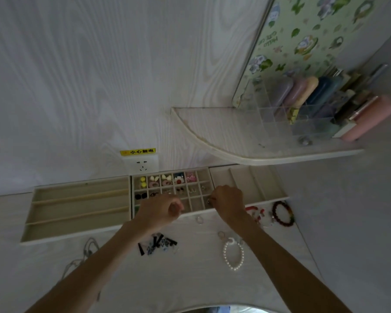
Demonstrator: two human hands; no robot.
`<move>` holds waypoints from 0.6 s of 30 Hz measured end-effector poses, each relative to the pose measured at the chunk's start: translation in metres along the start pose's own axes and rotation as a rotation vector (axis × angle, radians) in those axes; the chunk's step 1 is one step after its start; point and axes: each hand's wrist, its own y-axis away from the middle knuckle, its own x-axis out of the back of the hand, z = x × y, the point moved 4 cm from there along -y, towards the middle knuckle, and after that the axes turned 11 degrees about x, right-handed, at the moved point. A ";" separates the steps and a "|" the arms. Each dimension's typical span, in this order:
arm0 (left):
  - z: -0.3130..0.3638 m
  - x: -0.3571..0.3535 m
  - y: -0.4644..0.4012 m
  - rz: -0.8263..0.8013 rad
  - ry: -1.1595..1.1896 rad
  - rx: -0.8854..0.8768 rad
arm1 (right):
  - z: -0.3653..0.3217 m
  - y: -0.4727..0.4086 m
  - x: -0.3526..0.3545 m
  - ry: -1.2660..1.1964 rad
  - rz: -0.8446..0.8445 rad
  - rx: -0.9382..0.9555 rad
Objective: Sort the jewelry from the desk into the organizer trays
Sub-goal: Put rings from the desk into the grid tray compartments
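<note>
A: Head view looks down on a pale desk [190, 285] with three trays along the wall. What are the hands doing?

B: Both sit over the front edge of the middle tray [171, 193], the one split into small squares. The right hand [229, 203] has its fingers curled and pinches a small dark-tipped thing [209, 202] just above a front-row square. What the thing is, I cannot tell.

A: And the left hand [163, 212]?

B: Fingers curled in loosely over the tray's front rim. Whether it holds anything, I cannot tell.

A: Where is the jewelry?

B: Some already fills the back squares: yellow, white and pink pieces. On the desk lie a pearl bracelet [233, 254] near the right forearm, a dark red bead bracelet [283, 213] by the right tray [253, 184], red and white pieces [255, 213] beside it, a black and blue cluster [157, 243] under the left wrist, and a small ring [199, 219] between the hands. A thin chain [86, 251] lies to the left.

A: The left tray [77, 211]?

B: Long slots, set just beside the middle one.
</note>
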 end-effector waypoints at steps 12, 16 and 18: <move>0.017 -0.015 -0.002 -0.030 -0.122 -0.101 | 0.004 0.001 0.001 -0.002 0.033 0.108; 0.023 -0.026 -0.004 -0.034 -0.133 -0.123 | 0.015 0.005 0.005 -0.062 0.060 0.085; 0.028 -0.031 -0.005 -0.014 -0.142 -0.143 | 0.017 0.008 0.009 -0.079 0.062 0.095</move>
